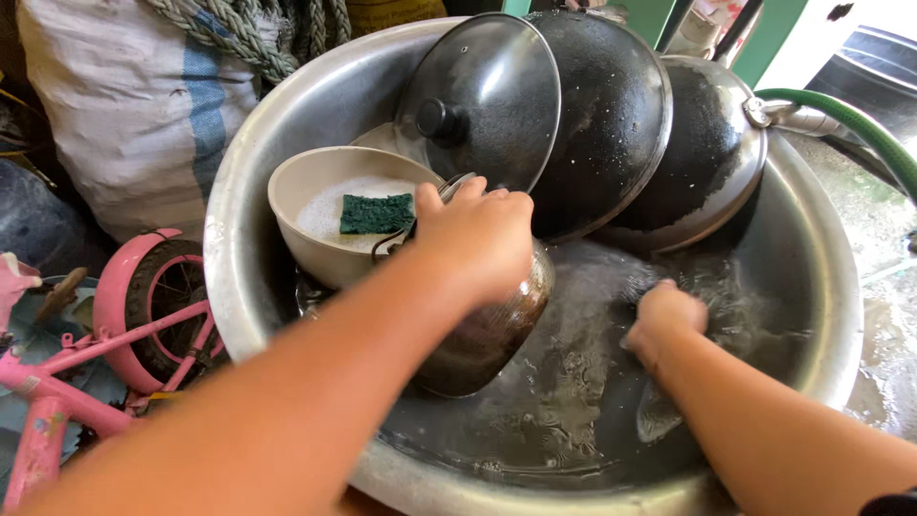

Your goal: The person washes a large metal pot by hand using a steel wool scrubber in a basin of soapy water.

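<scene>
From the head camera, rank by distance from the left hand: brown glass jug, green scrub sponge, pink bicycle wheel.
From the left hand:
1. Brown glass jug, gripped, directly beneath.
2. Green scrub sponge, just left, in the cream bowl's suds.
3. Pink bicycle wheel, far left, outside the metal basin.

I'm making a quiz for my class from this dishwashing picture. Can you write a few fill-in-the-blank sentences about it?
1. The left hand grips a brown glass ____.
2. The green scouring pad lies in a beige ____ of suds.
3. The right hand is dipped in the ____ in the metal basin.
4. Beside the basin stands a ____ child's bicycle.

Missing words: jar; bowl; water; pink
</scene>
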